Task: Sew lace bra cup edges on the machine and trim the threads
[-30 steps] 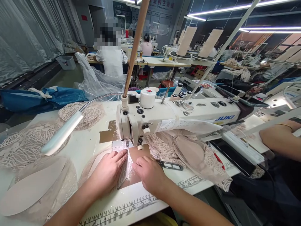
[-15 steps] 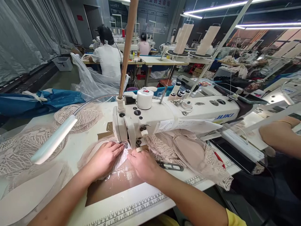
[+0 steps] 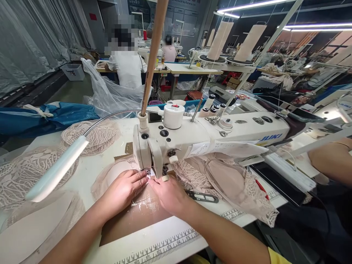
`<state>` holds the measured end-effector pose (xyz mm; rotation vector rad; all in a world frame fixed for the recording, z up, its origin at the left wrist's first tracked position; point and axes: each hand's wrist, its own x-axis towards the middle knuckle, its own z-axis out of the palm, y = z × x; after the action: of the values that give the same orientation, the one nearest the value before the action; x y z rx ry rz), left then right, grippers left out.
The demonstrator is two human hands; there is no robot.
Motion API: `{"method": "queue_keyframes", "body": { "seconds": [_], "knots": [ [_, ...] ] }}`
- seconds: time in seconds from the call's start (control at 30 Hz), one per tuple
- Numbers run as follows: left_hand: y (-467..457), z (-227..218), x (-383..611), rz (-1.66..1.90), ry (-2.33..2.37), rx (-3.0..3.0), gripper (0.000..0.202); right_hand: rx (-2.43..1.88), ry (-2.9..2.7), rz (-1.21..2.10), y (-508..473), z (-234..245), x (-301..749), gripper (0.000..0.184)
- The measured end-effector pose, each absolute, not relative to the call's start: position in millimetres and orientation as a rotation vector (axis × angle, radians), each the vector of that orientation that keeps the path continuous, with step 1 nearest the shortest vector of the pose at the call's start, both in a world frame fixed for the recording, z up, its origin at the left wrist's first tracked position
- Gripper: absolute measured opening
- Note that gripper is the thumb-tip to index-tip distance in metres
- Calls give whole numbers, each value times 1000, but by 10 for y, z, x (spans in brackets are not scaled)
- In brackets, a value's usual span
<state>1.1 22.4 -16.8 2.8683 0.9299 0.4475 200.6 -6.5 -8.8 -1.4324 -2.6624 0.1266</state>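
A white JUKI sewing machine (image 3: 178, 141) stands in front of me. At its presser foot (image 3: 148, 171), my left hand (image 3: 127, 189) presses a beige lace bra cup (image 3: 112, 171) down, fingers together and tips close to the needle. My right hand (image 3: 169, 193) sits on the other side of the foot, thumb and forefinger pinched at the edge of the work. The hands cover most of the fabric between them. Under both lies a brown taped sheet (image 3: 137, 220). Joined beige lace pieces (image 3: 228, 176) lie beneath the machine arm, right of my right hand.
Lace cups lie in a pile (image 3: 90, 135) and spread (image 3: 35, 176) at left. A lamp (image 3: 57, 168) on a bendy neck hangs over them. Thread snips (image 3: 202, 196), a dark phone-like slab (image 3: 277, 183) and a printed ruler (image 3: 165, 247) are at right and front. Another person's arm (image 3: 330, 159) reaches in at right.
Less of the pale lace strip shows between my hands, and my left fingertips are closer to my right thumb. The whole view has shifted slightly.
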Motion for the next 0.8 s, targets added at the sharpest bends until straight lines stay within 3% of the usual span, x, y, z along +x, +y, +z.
{"method": "queue_keyframes", "body": {
  "seconds": [0.33,0.6,0.8],
  "knots": [
    [420,-246,-35,602,943,2769,29,-1414,-2594,144,-42,-124,2056,49],
    [398,-233,-40,444,1039,2838,38,-1349,-2447,124,-40,-223,2066,39],
    [250,-76,-72,293,1305,2859,29,-1339,-2392,141,-32,-290,2080,32]
  ]
}}
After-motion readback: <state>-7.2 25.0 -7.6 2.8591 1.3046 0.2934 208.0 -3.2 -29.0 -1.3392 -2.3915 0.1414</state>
